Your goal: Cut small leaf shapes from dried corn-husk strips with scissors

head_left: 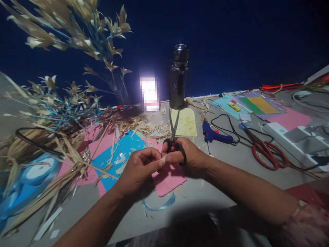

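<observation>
My left hand (138, 168) is closed, its thumb and forefinger pinching a small pale piece, which looks like dried husk (163, 159). Against that piece, or very near it, are the fingertips of my right hand (193, 153). A pair of black-handled scissors (174, 128) is hooked on the right hand's fingers, with the blades parted and pointing away from me. Beneath both hands lies a pink paper sheet (171, 181). A blue sheet (117, 161) strewn with pale scraps is left of them, and a yellow sheet (189, 121) lies beyond the blades.
Dried-husk branches (108, 51) rise at the left above a ribbon roll (38, 171). A dark flask (178, 82) stands at the back beside a bright lamp (149, 94). Rightward lie a blue glue gun (216, 133), red-handled scissors (269, 156) and a white power strip (288, 140) with cords.
</observation>
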`<action>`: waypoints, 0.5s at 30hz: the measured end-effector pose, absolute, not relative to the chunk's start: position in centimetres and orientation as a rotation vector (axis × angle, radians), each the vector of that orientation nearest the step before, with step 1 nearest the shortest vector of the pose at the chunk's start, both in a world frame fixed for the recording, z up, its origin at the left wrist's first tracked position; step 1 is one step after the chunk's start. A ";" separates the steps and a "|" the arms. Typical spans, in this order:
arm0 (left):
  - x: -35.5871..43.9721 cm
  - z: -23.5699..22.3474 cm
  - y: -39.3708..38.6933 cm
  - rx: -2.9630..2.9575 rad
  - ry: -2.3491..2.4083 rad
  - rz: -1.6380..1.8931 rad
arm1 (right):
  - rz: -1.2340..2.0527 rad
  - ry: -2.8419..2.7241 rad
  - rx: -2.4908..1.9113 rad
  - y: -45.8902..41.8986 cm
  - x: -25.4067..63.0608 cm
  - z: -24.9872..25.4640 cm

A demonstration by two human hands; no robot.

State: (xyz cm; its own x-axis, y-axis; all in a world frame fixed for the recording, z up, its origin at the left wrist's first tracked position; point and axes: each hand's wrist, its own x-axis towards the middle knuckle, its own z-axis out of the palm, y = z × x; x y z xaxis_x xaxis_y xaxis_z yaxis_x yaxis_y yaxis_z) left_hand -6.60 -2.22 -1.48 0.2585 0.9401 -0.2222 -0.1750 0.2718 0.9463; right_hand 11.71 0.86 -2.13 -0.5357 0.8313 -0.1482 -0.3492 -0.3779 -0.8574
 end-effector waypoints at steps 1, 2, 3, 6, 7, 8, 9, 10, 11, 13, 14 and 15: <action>-6.5 -1.5 -2.2 1.000 1.010 0.944 | 1.992 -1.039 -0.763 0.6 11.6 -2.3; -6.5 -1.4 -2.3 1.025 1.016 0.938 | 2.001 -1.030 -0.766 0.5 11.4 -2.4; -6.5 -1.4 -2.3 1.051 1.012 0.922 | 2.012 -1.031 -0.762 0.4 11.4 -2.5; -6.9 -1.3 -2.4 1.050 0.927 0.854 | 2.115 -1.007 -0.678 0.7 11.6 -2.3; -7.0 -1.3 -2.5 1.019 0.892 0.845 | 2.165 -0.965 -0.633 1.0 11.8 -2.2; -7.2 -1.3 -2.5 0.989 0.863 0.848 | 2.199 -0.916 -0.595 1.3 12.0 -2.0; -7.3 -1.3 -2.6 0.965 0.848 0.860 | 2.199 -0.876 -0.576 1.5 12.2 -1.8; -7.4 -1.4 -2.6 0.948 0.846 0.878 | 2.167 -0.864 -0.579 1.7 12.3 -1.7; -7.4 -1.5 -2.6 0.938 0.857 0.893 | 2.116 -0.889 -0.603 1.7 12.4 -1.6; -7.4 -1.7 -2.5 0.933 0.898 0.917 | 2.026 -1.000 -0.670 1.5 12.2 -1.6; -7.3 -1.8 -2.5 0.940 0.926 0.924 | 2.002 -1.050 -0.704 1.3 12.0 -1.7; -7.2 -1.9 -2.5 0.955 0.956 0.928 | 1.992 -1.086 -0.737 1.0 11.8 -1.9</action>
State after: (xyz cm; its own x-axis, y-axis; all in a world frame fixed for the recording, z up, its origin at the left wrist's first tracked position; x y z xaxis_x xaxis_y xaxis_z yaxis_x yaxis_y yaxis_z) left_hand -7.23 -2.47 -1.88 0.2943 0.9277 -0.2295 -0.2021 0.2951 0.9338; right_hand 11.83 1.01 -1.88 -0.5627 0.8159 -0.1331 -0.3301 -0.3694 -0.8687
